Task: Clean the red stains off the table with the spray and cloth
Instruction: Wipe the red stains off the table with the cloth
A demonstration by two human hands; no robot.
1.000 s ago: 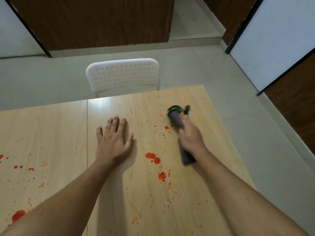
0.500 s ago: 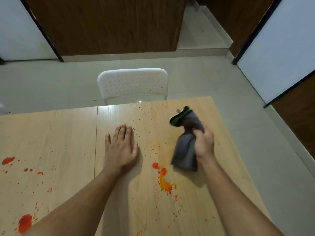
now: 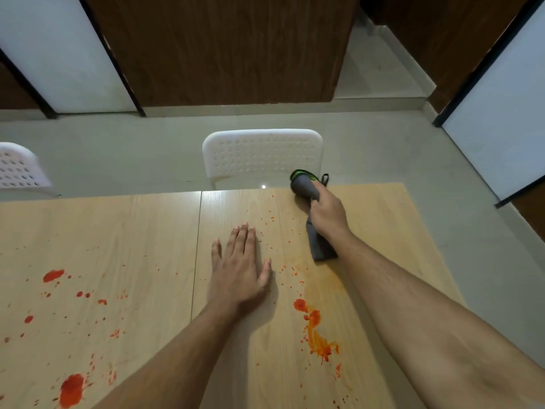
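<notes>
My right hand [image 3: 327, 215] grips a grey cloth with a green-and-black edge [image 3: 305, 187] and holds it against the wooden table [image 3: 383, 219] near its far edge. The cloth's tail trails back beside my wrist. My left hand [image 3: 239, 270] rests flat on the table, fingers straight and together. A smeared red stain [image 3: 315, 332] lies between my forearms, with an orange wiped streak above it. More red blotches [image 3: 72, 389] and small spatters dot the left half of the table. No spray bottle is in view.
A white perforated chair [image 3: 262, 153] stands at the table's far edge, and a second white chair [image 3: 17, 169] at the far left. A seam [image 3: 196, 261] runs between the two tabletops. Grey floor lies to the right, with brown and white wall panels behind.
My right hand has pushed the cloth away from me to the table's far edge. The red blot is smeared into a streak. My left hand stays flat in place.
</notes>
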